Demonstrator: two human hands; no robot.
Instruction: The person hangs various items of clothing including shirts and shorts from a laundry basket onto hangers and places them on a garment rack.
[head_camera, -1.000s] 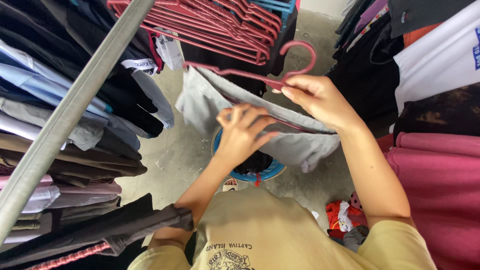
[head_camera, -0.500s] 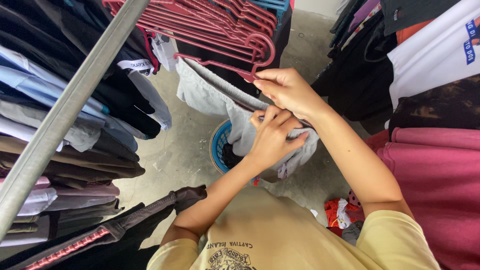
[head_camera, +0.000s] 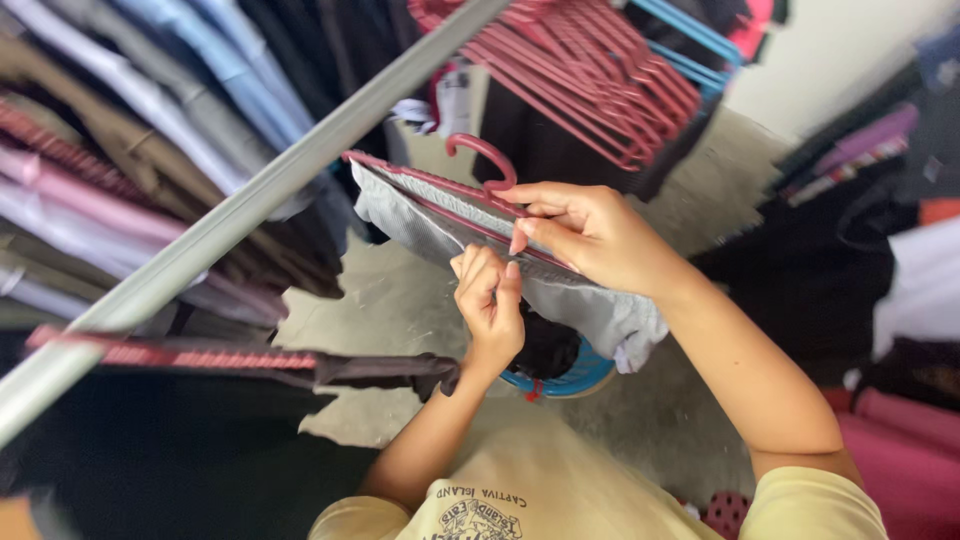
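Two hands work one grey garment (head_camera: 560, 290) draped on a red hanger (head_camera: 470, 190), mid-frame, above the blue basket (head_camera: 575, 375) at 6 o'clock. My right hand (head_camera: 590, 235) has its fingers closed on the hanger just under the hook; my left hand (head_camera: 490, 305) pinches the cloth's lower fold. My worry: the cloth hangs lopsided toward 4 o'clock, so if the pinch loosens it could slide off into the basket. The rail (head_camera: 250, 215) at 9 o'clock could also catch the hook.

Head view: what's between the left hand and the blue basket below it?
A dark garment heaped in the blue basket, just under the left hand, which pinches the grey cloth on the hanger.
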